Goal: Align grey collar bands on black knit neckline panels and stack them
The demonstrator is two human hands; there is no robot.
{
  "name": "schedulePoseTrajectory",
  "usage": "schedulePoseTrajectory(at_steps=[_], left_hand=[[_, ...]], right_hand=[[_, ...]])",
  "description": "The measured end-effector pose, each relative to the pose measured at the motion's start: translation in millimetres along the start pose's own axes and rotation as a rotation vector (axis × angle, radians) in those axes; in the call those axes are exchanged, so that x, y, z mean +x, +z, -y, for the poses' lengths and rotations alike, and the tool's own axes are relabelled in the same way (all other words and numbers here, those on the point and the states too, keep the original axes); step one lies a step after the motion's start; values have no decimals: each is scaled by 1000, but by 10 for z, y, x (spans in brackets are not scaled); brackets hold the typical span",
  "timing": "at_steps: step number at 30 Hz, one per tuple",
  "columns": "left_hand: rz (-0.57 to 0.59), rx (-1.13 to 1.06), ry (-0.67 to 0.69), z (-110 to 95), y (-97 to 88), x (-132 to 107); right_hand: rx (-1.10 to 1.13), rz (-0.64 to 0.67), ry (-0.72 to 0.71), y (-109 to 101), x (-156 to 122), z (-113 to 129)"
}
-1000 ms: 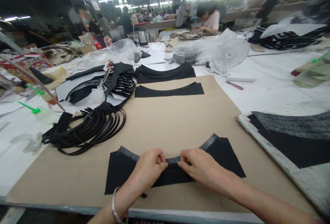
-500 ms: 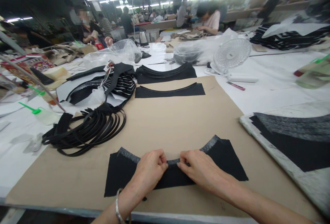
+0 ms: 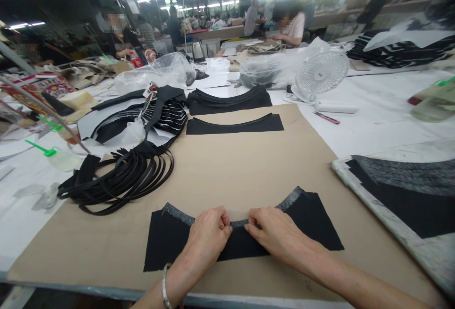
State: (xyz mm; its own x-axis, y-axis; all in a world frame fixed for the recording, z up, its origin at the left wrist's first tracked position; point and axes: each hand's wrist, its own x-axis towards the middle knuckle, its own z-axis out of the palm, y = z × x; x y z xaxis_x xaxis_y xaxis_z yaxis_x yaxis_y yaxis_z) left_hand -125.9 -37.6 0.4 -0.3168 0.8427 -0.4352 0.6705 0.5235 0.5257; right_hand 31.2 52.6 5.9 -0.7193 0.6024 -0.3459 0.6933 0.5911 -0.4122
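Note:
A black curved fabric piece (image 3: 313, 223) with a grey upper edge lies on the brown cardboard sheet (image 3: 234, 167) near the table's front. My left hand (image 3: 208, 235) and my right hand (image 3: 273, 231) sit side by side at the middle of that grey edge. Both have the fingers curled and pinch the edge, folding it over the black cloth. A metal bracelet is on my left wrist.
A bundle of black strips (image 3: 121, 178) lies to the left. Another black curved piece (image 3: 234, 125) and a stack of them (image 3: 227, 100) lie farther back. A white desk fan (image 3: 322, 74), plastic bags (image 3: 156, 74) and a board with grey-black fabric (image 3: 401, 190) surround the cardboard. Other people work at far tables.
Both hands stay pinched on the grey edge; the view has shifted very slightly, and the fabric has hardly moved.

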Motion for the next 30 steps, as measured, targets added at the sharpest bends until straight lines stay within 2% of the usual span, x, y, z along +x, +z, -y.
schedulePoseTrajectory(at_steps=[16,30], left_hand=[[0,25,-27,-16,-3,44],[-31,78,-45,-46,6,-39]], right_hand=[[-33,20,4,-3,16,1],[-173,9,31,-9,-55,98]])
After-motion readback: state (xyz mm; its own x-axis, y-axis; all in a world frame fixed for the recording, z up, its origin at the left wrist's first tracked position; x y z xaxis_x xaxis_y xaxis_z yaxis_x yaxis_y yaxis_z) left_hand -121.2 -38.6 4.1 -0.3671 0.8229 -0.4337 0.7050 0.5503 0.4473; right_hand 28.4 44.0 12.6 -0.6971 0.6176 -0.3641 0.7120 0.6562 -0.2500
